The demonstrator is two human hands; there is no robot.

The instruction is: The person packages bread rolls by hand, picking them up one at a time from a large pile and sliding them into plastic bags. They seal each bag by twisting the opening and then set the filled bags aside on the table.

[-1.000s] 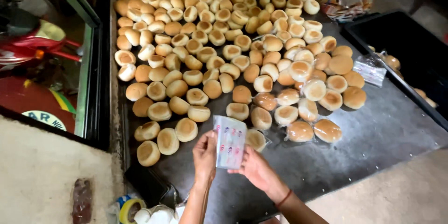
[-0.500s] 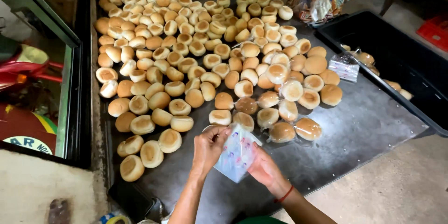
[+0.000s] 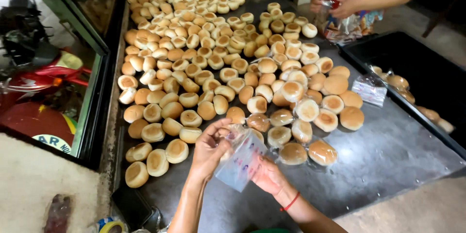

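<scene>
Plastic, a small clear bag with coloured print, sits pinched between both hands just above the near edge of the dark metal table: the left hand grips its upper edge with fingers closed, and the right hand clasps it from below. Just beyond lie wrapped buns beside the wide spread of bare buns. At the table's far corner another person's hands hold a bag of their own.

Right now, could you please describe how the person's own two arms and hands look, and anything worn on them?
Both forearms are bare, with no sleeves in view and no gloves. The right hand has a thin red band around its wrist. The left hand wears nothing visible: no ring, watch or bracelet.
</scene>
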